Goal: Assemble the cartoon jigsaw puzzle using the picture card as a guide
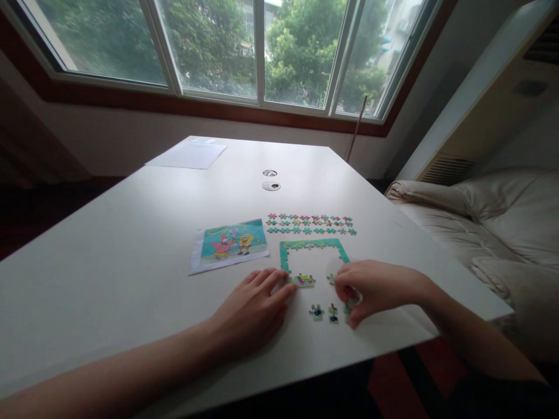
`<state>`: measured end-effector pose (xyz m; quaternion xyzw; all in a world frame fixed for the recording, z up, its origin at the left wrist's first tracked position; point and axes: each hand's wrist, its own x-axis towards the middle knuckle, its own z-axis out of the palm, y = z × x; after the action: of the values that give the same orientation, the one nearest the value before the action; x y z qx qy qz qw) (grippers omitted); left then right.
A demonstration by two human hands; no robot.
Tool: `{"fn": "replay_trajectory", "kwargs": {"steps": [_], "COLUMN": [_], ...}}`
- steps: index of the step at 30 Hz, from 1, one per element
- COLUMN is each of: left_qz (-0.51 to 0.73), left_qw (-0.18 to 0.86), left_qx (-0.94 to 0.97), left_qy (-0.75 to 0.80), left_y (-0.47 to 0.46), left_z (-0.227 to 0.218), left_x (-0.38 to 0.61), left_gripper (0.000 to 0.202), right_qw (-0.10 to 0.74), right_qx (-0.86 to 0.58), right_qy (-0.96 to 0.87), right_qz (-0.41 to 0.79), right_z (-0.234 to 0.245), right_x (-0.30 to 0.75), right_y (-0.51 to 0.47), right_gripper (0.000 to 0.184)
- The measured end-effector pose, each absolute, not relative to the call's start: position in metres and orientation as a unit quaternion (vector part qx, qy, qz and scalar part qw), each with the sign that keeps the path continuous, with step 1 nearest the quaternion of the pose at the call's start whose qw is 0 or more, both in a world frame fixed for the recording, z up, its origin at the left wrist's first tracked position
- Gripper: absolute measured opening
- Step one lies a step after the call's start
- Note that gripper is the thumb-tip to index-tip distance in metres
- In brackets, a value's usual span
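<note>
Quietly, you sit at a white table (131,250) below a window (213,52), both bare hands on a jigsaw. At far left, a sheet of pale paper (187,154) lies flat near the table's back edge. Nearer you, a printed picture (234,240) of cartoon figures, among them a pink one and a yellow one, rests at a slight angle. Your left hand (258,307) lies on the tabletop, its fingers slightly spread and its fingertips at the lower left corner of the puzzle border (311,244). Two small discs (271,180) sit farther back on the table. The border stands directly in front of you, its green top and sides joined, white tabletop showing through its middle; a short strip of pieces runs along the bottom from your left fingertips. Behind it, loose puzzle pieces (305,223) line up in three rows; on your side, two dark-patterned pieces (316,312) lie just left of your right thumb. Your right hand (376,288) curls at the border's lower right, partly covering pieces there; whether it pinches one cannot be told. At far right is a cream leather seat (441,227).
</note>
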<state>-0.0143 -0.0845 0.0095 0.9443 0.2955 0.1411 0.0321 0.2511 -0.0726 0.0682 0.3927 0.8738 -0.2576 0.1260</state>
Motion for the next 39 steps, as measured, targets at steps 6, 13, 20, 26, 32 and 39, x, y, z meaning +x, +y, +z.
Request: {"fn": "replay_trajectory", "kwargs": {"steps": [6,13,20,26,32,39], "left_qz": [0.142,0.153,0.145,0.154,0.158,0.152], "left_qw": [0.030,0.034,0.039,0.037,0.038,0.040], "left_qx": [0.944,0.944,0.944,0.942,0.943,0.943], "left_qy": [0.296,0.292,0.294,0.295,0.291,0.294], "left_y": [-0.085,-0.085,-0.084,-0.085,-0.084,-0.084], "left_z": [0.010,0.009,0.005,0.003,0.003,0.003], "left_x": [-0.015,-0.014,-0.015,-0.015,-0.015,-0.014], "left_gripper": [0.037,0.036,0.038,0.038,0.037,0.037], "right_qw": [0.130,0.084,-0.056,-0.011,0.012,-0.006], "right_qx": [0.369,0.327,0.407,0.390,0.380,0.384], "right_qy": [0.877,0.887,0.844,0.836,0.851,0.862], "right_qz": [-0.281,-0.316,-0.345,-0.385,-0.362,-0.331], "right_z": [0.068,0.069,0.066,0.055,0.052,0.056], "right_x": [0.249,0.255,0.292,0.298,0.291,0.292], "right_y": [-0.072,-0.066,-0.033,-0.023,-0.024,-0.024], "right_gripper": [0.025,0.012,0.027,0.030,0.029,0.027]}}
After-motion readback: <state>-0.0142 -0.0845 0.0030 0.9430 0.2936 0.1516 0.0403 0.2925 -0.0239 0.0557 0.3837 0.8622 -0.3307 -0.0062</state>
